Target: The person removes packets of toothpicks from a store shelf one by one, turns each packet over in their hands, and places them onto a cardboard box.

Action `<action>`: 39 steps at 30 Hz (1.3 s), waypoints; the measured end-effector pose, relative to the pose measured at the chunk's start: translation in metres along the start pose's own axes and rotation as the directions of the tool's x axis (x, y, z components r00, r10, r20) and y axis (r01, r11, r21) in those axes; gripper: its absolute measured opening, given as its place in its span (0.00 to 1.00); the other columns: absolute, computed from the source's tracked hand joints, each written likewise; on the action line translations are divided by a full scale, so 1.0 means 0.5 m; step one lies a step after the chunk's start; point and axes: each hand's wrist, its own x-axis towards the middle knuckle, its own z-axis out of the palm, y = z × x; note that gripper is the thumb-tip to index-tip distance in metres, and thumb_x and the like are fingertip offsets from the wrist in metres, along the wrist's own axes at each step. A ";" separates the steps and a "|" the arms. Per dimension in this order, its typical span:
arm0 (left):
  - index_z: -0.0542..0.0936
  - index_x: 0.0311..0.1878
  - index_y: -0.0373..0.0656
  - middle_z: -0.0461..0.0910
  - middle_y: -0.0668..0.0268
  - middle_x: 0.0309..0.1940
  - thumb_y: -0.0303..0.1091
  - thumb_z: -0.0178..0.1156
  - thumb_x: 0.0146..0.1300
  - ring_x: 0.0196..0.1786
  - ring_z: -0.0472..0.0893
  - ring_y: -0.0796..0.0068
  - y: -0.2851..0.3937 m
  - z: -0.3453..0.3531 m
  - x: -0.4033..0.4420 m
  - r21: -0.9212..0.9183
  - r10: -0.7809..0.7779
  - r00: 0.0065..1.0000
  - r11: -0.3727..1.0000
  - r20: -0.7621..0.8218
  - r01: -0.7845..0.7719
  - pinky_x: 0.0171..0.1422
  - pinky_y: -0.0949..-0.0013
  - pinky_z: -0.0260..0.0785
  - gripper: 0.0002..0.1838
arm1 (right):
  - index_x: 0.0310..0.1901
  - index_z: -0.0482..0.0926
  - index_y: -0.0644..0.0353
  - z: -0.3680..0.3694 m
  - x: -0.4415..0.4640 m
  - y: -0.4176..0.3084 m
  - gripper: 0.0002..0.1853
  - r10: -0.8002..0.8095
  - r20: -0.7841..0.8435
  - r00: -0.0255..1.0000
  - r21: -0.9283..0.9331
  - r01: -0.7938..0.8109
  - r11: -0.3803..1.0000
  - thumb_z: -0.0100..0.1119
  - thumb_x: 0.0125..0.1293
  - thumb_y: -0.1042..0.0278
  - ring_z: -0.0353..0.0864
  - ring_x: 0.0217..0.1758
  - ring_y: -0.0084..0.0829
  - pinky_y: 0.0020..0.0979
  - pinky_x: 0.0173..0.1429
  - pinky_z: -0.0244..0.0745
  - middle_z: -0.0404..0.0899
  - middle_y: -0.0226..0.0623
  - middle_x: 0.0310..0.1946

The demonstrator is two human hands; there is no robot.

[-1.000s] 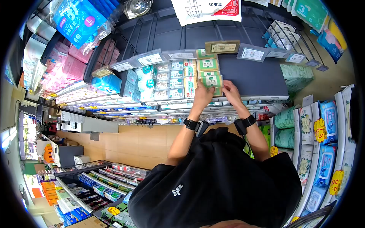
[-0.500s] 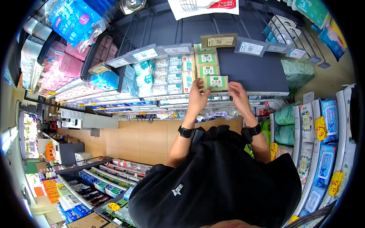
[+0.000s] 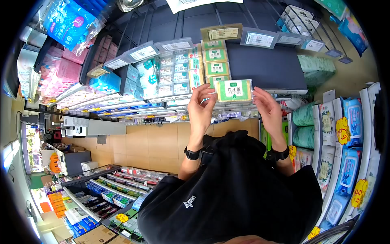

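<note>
A flat green-and-cream pack of bamboo toothpicks (image 3: 234, 90) is raised in front of the shelf edge, its white label facing up. At its left edge are the thumb and fingertips of my left hand (image 3: 201, 106). My right hand (image 3: 268, 106) meets the opposite edge with its fingertips, so the pack sits between both hands. Behind it, a row of matching toothpick packs (image 3: 216, 69) runs back along the shelf, the front one partly covered.
Small boxed goods (image 3: 180, 77) stand left of the row. Dark shelf surface (image 3: 264, 69) lies to the right, below price tags (image 3: 260, 39) and metal hooks. Wet-wipe packs (image 3: 348, 164) fill the rack at far right. Tiled floor (image 3: 150, 142) shows below.
The toothpick pack has come up off the row toward me and looks larger. Both hands have drawn back with it, slightly farther apart, and the view has shifted a little.
</note>
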 end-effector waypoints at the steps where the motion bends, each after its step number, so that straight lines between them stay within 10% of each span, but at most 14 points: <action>1: 0.75 0.61 0.36 0.83 0.63 0.48 0.20 0.64 0.66 0.47 0.82 0.79 0.003 0.000 -0.005 -0.039 0.005 1.000 0.999 0.000 -0.005 0.48 0.76 0.76 0.20 | 0.67 0.73 0.64 -0.001 -0.007 -0.010 0.21 -0.022 -0.004 1.000 -0.006 0.022 1.000 0.56 0.75 0.74 0.80 0.60 0.27 0.28 0.67 0.73 0.81 0.44 0.58; 31: 0.77 0.55 0.33 0.84 0.66 0.38 0.16 0.68 0.62 0.43 0.84 0.81 0.034 0.019 -0.055 -0.334 -0.071 0.926 0.920 0.372 0.205 0.53 0.77 0.78 0.18 | 0.69 0.70 0.64 -0.021 -0.052 -0.022 0.29 -0.076 0.085 0.993 -0.138 0.087 0.987 0.66 0.68 0.71 0.77 0.63 0.29 0.32 0.64 0.71 0.80 0.40 0.59; 39: 0.63 0.71 0.37 0.72 0.53 0.66 0.33 0.77 0.58 0.70 0.72 0.62 -0.005 0.047 -0.063 -0.191 -0.053 0.863 0.967 0.502 0.170 0.67 0.61 0.72 0.41 | 0.71 0.66 0.65 -0.013 -0.049 0.009 0.33 -0.014 0.185 0.983 0.043 0.006 0.999 0.68 0.67 0.69 0.73 0.69 0.32 0.36 0.68 0.71 0.74 0.42 0.66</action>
